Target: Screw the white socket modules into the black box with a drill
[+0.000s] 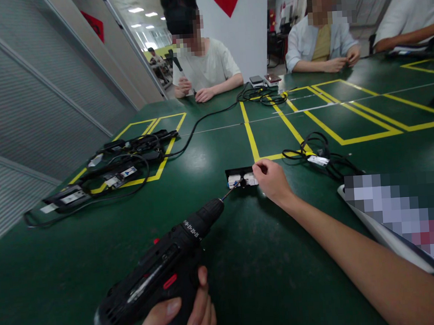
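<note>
In the head view, gripping a black cordless power drill with red accents (167, 256) in the left hand (201, 313), fingers curled around its handle and thumb laid along its side. Aiming its thin metal bit (230, 190) forward and to the right, tip at a small black piece with white blocks (235, 181); too small to make out whether touching. Pinching the right end of that piece with the right hand (275, 181), fingers clamped together on it, near the middle of a dark green surface (283, 286). Farther out, marked with rectangles of yellow tape (250, 138). On the left, strewn with black, white-labelled devices (73, 197), partly within a taped outline. On the right, close to a coiled black cable with a white tag (322, 141) and a white-edged flat slab (375, 231). Across the far side, facing a seated person in a white T-shirt (214, 59), with a dark stick-like tool (177, 64) in one hand.
</note>
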A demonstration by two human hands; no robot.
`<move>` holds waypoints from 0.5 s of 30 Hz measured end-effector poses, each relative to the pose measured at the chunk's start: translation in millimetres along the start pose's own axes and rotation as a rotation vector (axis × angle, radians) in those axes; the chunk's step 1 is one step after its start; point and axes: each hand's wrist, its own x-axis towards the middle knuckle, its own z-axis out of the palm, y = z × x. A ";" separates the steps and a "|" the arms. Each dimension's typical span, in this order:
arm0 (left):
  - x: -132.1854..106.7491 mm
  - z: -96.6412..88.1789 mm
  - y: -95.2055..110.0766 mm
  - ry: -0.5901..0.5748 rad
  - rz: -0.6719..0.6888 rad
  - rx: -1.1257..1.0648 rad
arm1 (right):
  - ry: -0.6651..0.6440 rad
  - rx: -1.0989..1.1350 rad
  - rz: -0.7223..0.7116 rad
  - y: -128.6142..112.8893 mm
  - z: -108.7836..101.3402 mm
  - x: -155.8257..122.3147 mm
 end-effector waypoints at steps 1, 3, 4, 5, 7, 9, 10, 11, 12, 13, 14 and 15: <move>0.0 -0.2 0.0 0.001 0.004 0.002 | -0.001 0.000 0.001 -0.1 0.0 0.0; 0.2 -0.9 -0.1 -0.001 0.004 0.003 | -0.002 0.000 0.003 -0.4 0.0 -0.2; 0.4 -1.1 -0.1 -0.003 0.000 0.001 | -0.002 0.000 0.003 -0.5 0.0 -0.3; 0.5 -1.3 -0.1 -0.003 -0.005 -0.001 | -0.002 0.002 0.004 -0.6 0.0 -0.3; 0.7 -1.3 0.0 -0.005 -0.009 0.001 | -0.002 0.005 0.002 -0.6 0.0 -0.3; 0.6 -1.0 0.1 -0.007 -0.003 0.007 | -0.004 0.008 -0.001 -0.3 0.1 -0.1; 0.5 -0.7 0.1 -0.008 -0.002 0.009 | -0.003 0.008 -0.001 -0.1 0.3 0.1; 0.3 -0.5 0.1 -0.007 -0.002 0.008 | -0.003 0.006 0.001 0.2 0.5 0.3; 0.1 -0.2 0.2 -0.004 -0.005 0.007 | -0.001 0.004 0.003 0.4 0.7 0.5; -0.2 0.1 0.3 0.000 -0.008 0.006 | 0.002 0.001 0.005 0.6 0.9 0.6; -0.3 0.4 0.5 0.003 -0.009 0.006 | 0.005 -0.001 0.007 0.7 1.0 0.6; -0.5 0.7 0.7 0.007 -0.011 0.007 | 0.007 -0.001 0.007 0.8 1.1 0.5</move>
